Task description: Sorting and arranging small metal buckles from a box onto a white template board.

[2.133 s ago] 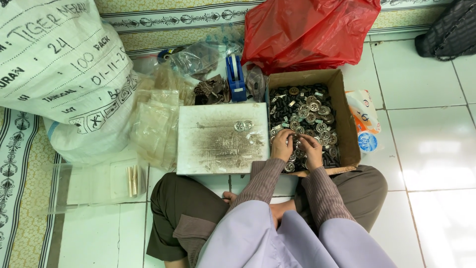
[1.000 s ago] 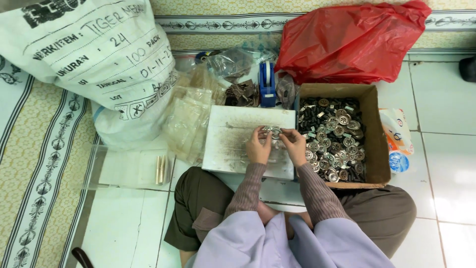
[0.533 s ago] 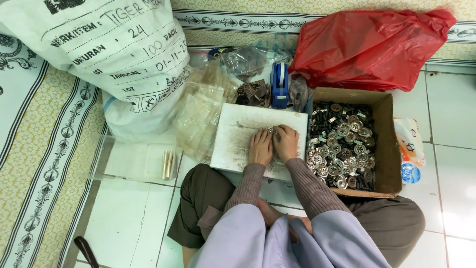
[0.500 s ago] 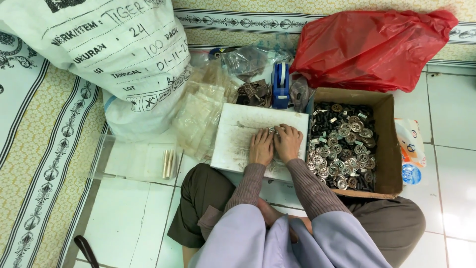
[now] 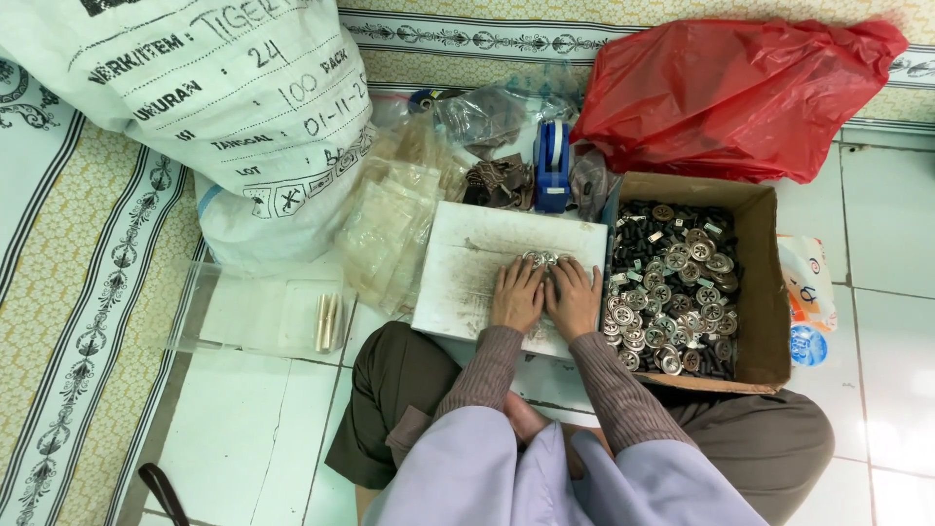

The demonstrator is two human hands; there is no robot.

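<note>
My left hand and my right hand lie side by side, palms down, on a worn white board on the floor. Their fingertips touch a small cluster of round silver metal parts near the board's far right. Fingers are spread flat over the parts; neither hand is gripping anything that I can see. To the right stands an open cardboard box holding many of the same silver parts mixed with small dark pieces.
A big white printed sack stands at the left, a red plastic bag behind the box. Clear plastic bags, a blue tape dispenser, a flat clear bag with small sticks and a patterned mat surround the board.
Both hands moved from the cardboard box leftward onto the white board, bringing a few silver parts with them. The view also shifted to the left.
</note>
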